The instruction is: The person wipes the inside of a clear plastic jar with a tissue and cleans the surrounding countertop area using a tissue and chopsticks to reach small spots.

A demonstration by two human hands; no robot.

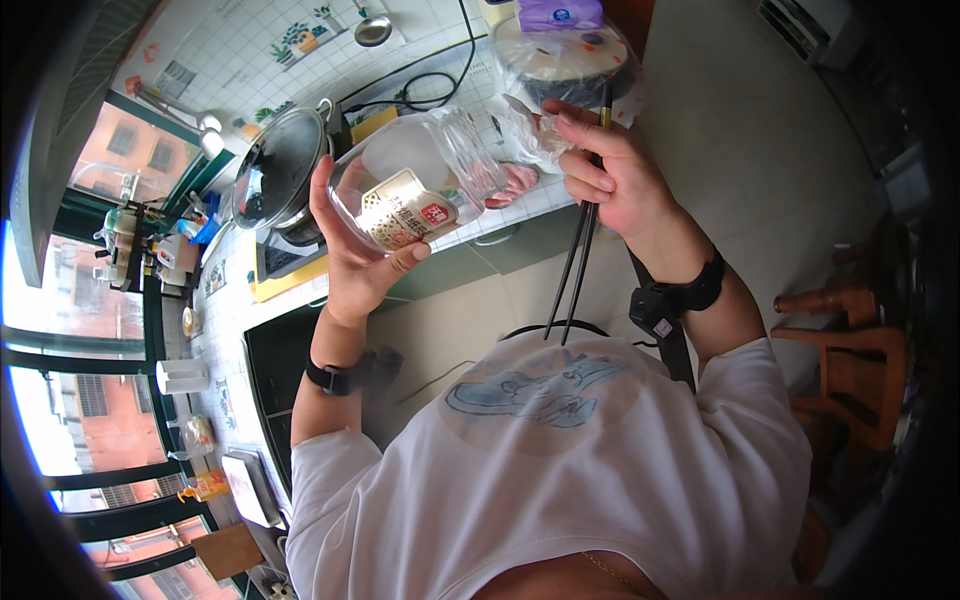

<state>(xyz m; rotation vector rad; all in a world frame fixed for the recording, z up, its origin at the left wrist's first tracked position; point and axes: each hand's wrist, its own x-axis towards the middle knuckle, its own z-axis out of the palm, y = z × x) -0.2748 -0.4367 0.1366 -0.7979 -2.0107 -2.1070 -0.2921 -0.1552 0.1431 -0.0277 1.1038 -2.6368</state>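
My left hand (352, 262) grips a clear jar (405, 142) around its base. The jar is tipped on its side with its ribbed neck towards the right, and a paper label with writing faces up. In my right hand (615, 169) is a pair of black chopsticks (581, 247), their thin ends pointing down towards my shirt. A crumpled white tissue (529, 135) shows at the fingertips of this hand; whether it is pinched there or lies behind them I cannot tell. The jar's neck and the right hand are apart.
A lidded pan (281, 169) sits on the stove at left. A pink cloth (514, 184) lies on the tiled counter behind the jar. Beyond are a black cable (427, 79), a plastic-covered round container (562, 64) and a purple tissue pack (559, 15). Wooden chairs (855, 375) stand right.
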